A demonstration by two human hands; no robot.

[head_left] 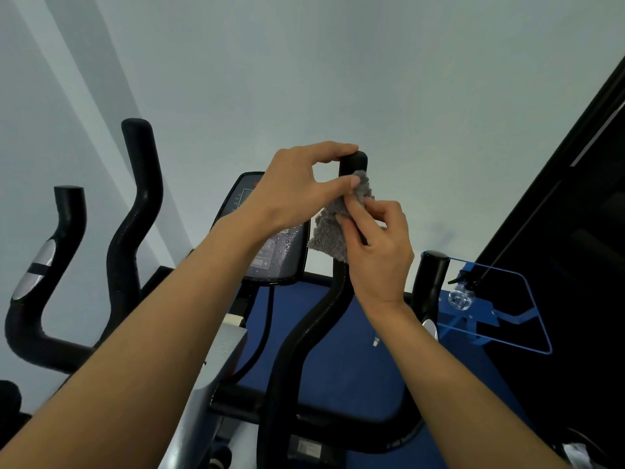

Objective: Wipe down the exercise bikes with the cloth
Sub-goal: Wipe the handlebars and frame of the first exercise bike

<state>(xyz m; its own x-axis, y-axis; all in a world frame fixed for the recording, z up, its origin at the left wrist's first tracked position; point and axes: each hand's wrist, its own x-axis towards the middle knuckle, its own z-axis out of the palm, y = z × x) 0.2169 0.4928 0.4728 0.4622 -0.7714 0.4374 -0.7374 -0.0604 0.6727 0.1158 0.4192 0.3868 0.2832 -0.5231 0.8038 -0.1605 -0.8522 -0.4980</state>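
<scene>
Grey terry, the cloth point(333, 228) is bunched against the upper part of a black handlebar point(351, 164), just right of the console point(270, 231). The right hand point(378, 252) has its fingers curled shut around the cloth, pressing it to the bar below the tip. The left hand point(297, 187) pinches: thumb on the cloth's upper edge, forefinger arched over to touch the bar's rounded end, the other fingers loosely curled with a gap between.

The step in hand looks like wrapping the cloth round the bar before wiping it. To do it well, I judge the cloth should be spread so it circles the whole bar rather than sitting as a wad on one side, then drawn downward with a slight twist, the left hand steadying the tip. Droplets show on the console, so it likely needs wiping too.

The bar's long axis runs nearly upright beside the console, its free end pointing up and a little away from the person, then bends leftward lower down. The cloth hangs along that axis, its loose edge pointing down towards the console's lower corner.
</scene>
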